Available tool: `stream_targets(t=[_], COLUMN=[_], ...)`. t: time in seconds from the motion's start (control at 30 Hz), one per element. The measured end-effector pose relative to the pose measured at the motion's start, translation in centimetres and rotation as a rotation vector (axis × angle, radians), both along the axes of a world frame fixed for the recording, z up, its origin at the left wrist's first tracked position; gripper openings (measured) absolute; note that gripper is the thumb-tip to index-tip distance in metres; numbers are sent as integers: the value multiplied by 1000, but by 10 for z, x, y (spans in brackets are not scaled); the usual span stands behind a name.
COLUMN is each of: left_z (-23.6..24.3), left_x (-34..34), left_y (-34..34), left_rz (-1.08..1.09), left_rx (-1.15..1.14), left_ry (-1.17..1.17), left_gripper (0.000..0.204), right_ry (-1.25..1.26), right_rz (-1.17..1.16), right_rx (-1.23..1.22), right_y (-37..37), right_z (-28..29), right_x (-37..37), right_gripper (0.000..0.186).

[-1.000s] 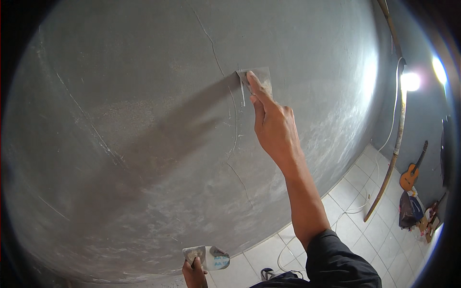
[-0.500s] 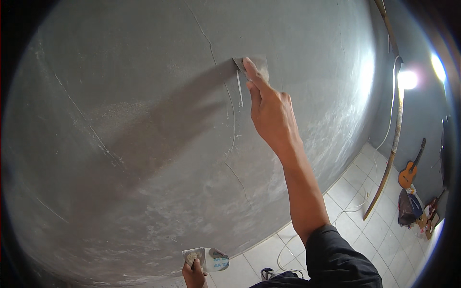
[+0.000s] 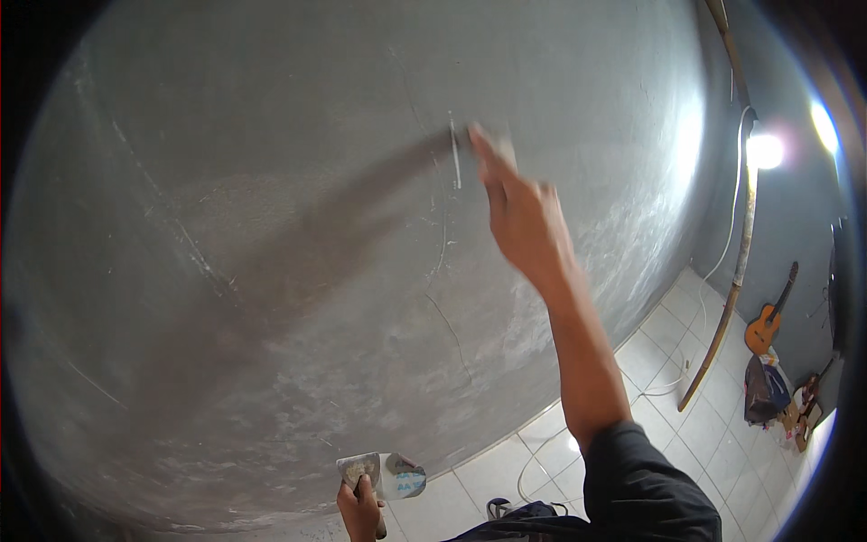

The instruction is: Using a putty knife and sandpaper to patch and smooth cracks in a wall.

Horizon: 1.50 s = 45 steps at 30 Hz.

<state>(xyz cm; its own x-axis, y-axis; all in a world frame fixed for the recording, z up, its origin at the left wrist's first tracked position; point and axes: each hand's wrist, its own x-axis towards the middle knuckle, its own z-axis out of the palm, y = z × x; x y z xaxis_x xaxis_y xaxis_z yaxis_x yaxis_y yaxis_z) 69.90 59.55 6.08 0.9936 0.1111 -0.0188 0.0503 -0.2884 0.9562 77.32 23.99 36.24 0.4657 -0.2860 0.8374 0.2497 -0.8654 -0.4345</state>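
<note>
My right hand (image 3: pixel 531 221) grips a putty knife (image 3: pixel 503 147), its blade blurred by motion, up at the grey wall (image 3: pixel 298 135). My fingers point up along the blade. Just left of it runs a short white streak of filler (image 3: pixel 455 152), next to a thin crack (image 3: pixel 443 230). Low by the wall's foot, my left hand (image 3: pixel 360 515) holds a second putty knife (image 3: pixel 348 467) with a dab of pale paste on its blade, thumb on top. A rounded, shiny piece with blue print (image 3: pixel 404 476) shows beside that blade; what it belongs to is unclear.
More scratch lines (image 3: pixel 185 239) mark the wall at left. On the right, a bamboo pole (image 3: pixel 742 253) carries a lit bulb (image 3: pixel 766 152). A white cable (image 3: pixel 664 393) trails over the tiled floor (image 3: pixel 655 348). A guitar (image 3: pixel 764 331) and a dark bag (image 3: pixel 766 393) stand beyond.
My right hand has moved right and slightly down with its putty knife, off the white streak, which now shows longer at its top. My left hand has shifted slightly left and up.
</note>
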Motion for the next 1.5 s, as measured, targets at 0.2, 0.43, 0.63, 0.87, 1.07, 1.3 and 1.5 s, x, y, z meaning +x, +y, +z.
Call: stream_targets(t=[0.2, 0.43, 0.63, 0.87, 1.07, 1.3, 1.5], left_z=[1, 0, -2, -13, -49, -40, -16], left_x=[-10, -8, -8, -4, -16, -36, -23], left_y=[-1, 17, 10, 7, 29, 55, 48], left_rz=[55, 101, 128, 41, 55, 183, 87], left_rx=[1, 0, -2, 5, -80, -150, -80], left_ry=[65, 82, 35, 28, -12, 122, 18], left_gripper=[22, 22, 25, 25, 25, 23, 21], right_ry=[-45, 11, -1, -105, 311, 278, 91], right_rz=[29, -19, -51, -52, 18, 48, 16], right_rx=[-3, -7, 1, -115, 33, 187, 75], right_y=[-5, 8, -1, -11, -4, 6, 13], right_z=[-72, -49, -8, 35, -183, -247, -118], right_x=[9, 7, 5, 9, -16, -57, -19], right_gripper=[54, 55, 50, 47, 57, 48, 50])
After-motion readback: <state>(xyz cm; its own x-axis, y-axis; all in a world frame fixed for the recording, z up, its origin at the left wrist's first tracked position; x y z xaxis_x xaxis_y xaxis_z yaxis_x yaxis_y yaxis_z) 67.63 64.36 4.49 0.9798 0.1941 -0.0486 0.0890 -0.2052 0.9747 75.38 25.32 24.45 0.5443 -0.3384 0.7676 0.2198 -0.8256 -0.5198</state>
